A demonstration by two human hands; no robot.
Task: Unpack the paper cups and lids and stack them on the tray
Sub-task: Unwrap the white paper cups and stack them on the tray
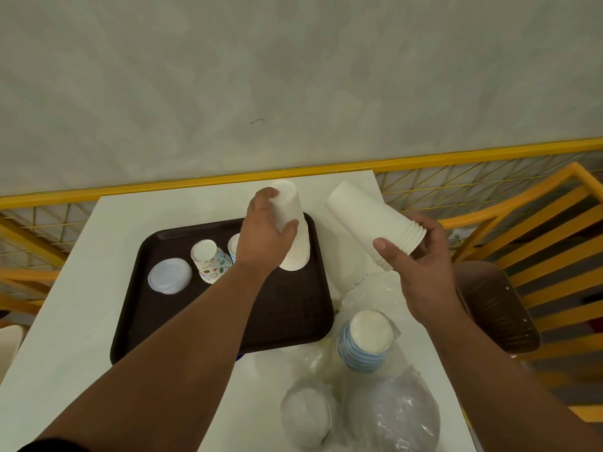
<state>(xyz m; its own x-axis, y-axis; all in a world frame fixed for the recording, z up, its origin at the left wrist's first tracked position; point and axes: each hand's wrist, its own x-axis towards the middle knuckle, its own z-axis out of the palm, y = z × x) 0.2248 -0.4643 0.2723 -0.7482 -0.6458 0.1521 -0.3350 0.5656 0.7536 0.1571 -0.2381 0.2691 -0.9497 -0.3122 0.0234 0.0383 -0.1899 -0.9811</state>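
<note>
White lids [169,276]: a flat pile, being carried on the dark tray [287,308], well left of the left grip.

Patterned cup [210,261]: being kept upside down on the tray, between the lids and the left grip; a second cup [233,244] just behind it is being mostly hidden by the wrist.

Left hand [264,239]: its grip is being pressed around an inverted stack of white cups [288,223], whose rims are being rested on the tray's far right corner.

Right hand [421,272]: a second white cup stack [372,216] is being pinched near its rims, tilted, base up and to the left, above the table [81,288].

Blue-rimmed cups [367,340] and bagged goods [391,412]: being kept in clear plastic on the table, below the right grip.
</note>
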